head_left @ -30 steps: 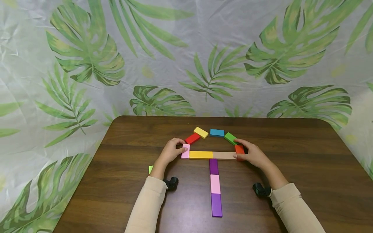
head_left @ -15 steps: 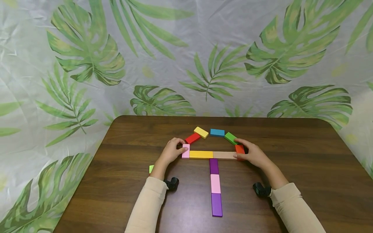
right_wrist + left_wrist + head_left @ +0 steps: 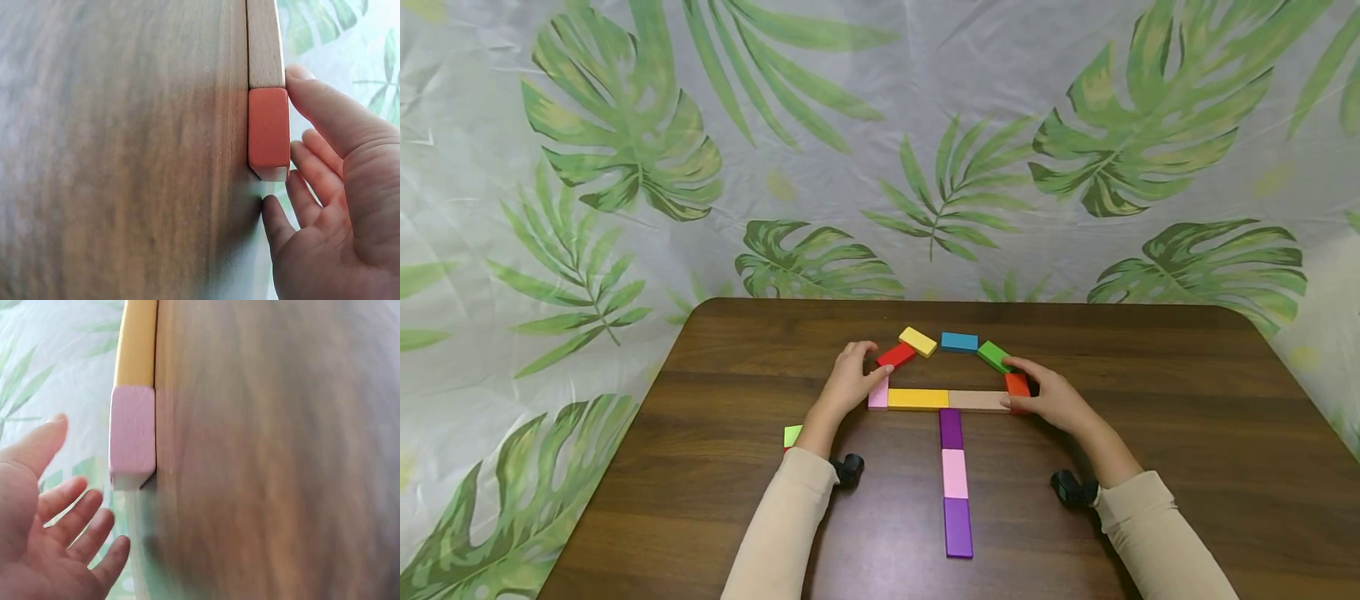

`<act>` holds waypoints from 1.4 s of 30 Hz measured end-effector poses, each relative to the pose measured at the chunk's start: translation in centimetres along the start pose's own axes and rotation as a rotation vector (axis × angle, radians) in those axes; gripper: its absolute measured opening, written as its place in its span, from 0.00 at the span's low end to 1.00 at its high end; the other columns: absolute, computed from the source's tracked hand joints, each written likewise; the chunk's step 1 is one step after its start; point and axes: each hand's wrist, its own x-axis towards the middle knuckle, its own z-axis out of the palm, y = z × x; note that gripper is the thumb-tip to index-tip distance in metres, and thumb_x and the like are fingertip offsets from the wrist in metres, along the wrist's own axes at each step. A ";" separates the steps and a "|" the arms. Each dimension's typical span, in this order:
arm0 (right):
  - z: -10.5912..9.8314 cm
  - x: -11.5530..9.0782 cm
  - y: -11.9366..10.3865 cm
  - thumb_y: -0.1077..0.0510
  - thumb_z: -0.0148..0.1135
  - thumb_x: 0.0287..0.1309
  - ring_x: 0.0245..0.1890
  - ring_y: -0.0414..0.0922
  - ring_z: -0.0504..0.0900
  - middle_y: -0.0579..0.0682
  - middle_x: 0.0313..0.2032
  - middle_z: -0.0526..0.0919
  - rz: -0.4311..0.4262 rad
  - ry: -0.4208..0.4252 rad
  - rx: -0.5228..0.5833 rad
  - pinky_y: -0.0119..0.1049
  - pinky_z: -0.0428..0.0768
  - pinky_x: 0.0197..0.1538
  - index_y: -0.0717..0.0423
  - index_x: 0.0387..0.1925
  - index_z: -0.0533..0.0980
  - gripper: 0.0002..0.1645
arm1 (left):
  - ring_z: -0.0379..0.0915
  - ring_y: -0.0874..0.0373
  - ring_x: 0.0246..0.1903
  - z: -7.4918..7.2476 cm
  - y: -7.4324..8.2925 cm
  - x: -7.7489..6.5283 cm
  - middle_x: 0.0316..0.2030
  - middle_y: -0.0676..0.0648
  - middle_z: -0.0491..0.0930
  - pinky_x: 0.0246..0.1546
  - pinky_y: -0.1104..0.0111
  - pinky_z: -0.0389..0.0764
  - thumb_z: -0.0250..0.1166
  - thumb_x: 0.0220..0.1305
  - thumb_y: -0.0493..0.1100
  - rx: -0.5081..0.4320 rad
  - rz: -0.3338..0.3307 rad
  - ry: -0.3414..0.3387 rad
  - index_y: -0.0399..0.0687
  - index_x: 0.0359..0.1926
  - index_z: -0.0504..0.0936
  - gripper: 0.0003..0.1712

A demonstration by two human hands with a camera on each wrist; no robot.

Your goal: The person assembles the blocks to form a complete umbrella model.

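In the head view, my left hand [image 3: 848,379] hovers around the left end of the block row, fingers spread, thumb at the near edge of a red block [image 3: 896,356]. Part of a pink block [image 3: 877,396] is hidden below that thumb; the left wrist view shows a gap between the hand and this pink block [image 3: 132,434]. My right hand [image 3: 1052,396] spans an orange-red block [image 3: 1017,385], thumb at its near end and index finger at its far end. The thumb also meets the plain wooden block [image 3: 265,44] beside it.
A yellow block [image 3: 917,341], a blue block [image 3: 959,342] and a green block [image 3: 994,356] continue the arch. A long yellow block [image 3: 917,400] lies in the row. Purple and pink blocks [image 3: 954,475] form a stem. A lime block [image 3: 792,436] lies by the left forearm.
My left hand has come off the pink block and shifted slightly away from me, toward the red block. The right hand and the blocks have stayed in place.
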 end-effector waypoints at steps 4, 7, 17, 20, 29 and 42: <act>0.1 0.0 0.0 0.44 0.66 0.46 0.48 0.56 0.68 0.64 0.57 0.66 -0.002 0.001 0.001 0.52 0.67 0.49 0.55 0.62 0.62 0.44 | 0.60 0.48 0.54 0.5 0.8 0.5 0.53 0.42 0.66 0.54 0.59 0.64 0.64 0.55 0.53 0.006 0.002 0.046 0.39 0.57 0.67 0.34; 0.1 0.0 0.0 0.44 0.66 0.46 0.48 0.56 0.68 0.64 0.57 0.66 0.000 0.001 -0.001 0.52 0.67 0.49 0.55 0.62 0.62 0.44 | 0.59 0.48 0.55 1.0 1.5 0.9 0.55 0.42 0.65 0.54 0.59 0.65 0.64 0.53 0.55 0.007 -0.008 0.074 0.39 0.59 0.65 0.37; 0.0 0.0 0.0 0.44 0.66 0.46 0.47 0.55 0.69 0.64 0.57 0.66 0.011 -0.004 0.003 0.50 0.68 0.48 0.55 0.63 0.61 0.44 | 0.59 0.48 0.56 2.7 2.7 2.1 0.59 0.43 0.61 0.55 0.55 0.60 0.66 0.49 0.59 0.020 -0.023 0.086 0.42 0.62 0.61 0.44; 0.0 0.0 -0.1 0.44 0.66 0.46 0.47 0.55 0.68 0.64 0.57 0.66 0.012 -0.005 0.007 0.50 0.67 0.48 0.55 0.63 0.61 0.44 | 0.58 0.49 0.57 3.1 2.9 2.5 0.60 0.43 0.61 0.57 0.55 0.57 0.65 0.49 0.60 0.037 -0.024 0.079 0.43 0.63 0.60 0.45; 0.0 0.0 -0.1 0.44 0.66 0.47 0.49 0.57 0.68 0.64 0.57 0.65 0.012 -0.005 -0.001 0.53 0.67 0.50 0.54 0.63 0.61 0.44 | 0.60 0.50 0.55 3.9 3.6 3.2 0.58 0.44 0.63 0.57 0.56 0.57 0.66 0.49 0.59 0.071 -0.080 0.083 0.43 0.62 0.61 0.44; 0.0 0.0 -0.1 0.43 0.65 0.47 0.46 0.55 0.69 0.64 0.57 0.66 0.021 -0.008 -0.002 0.50 0.68 0.48 0.53 0.63 0.61 0.44 | 0.64 0.50 0.52 4.8 3.6 4.2 0.54 0.43 0.67 0.55 0.54 0.58 0.67 0.48 0.59 0.116 -0.161 0.080 0.43 0.60 0.64 0.43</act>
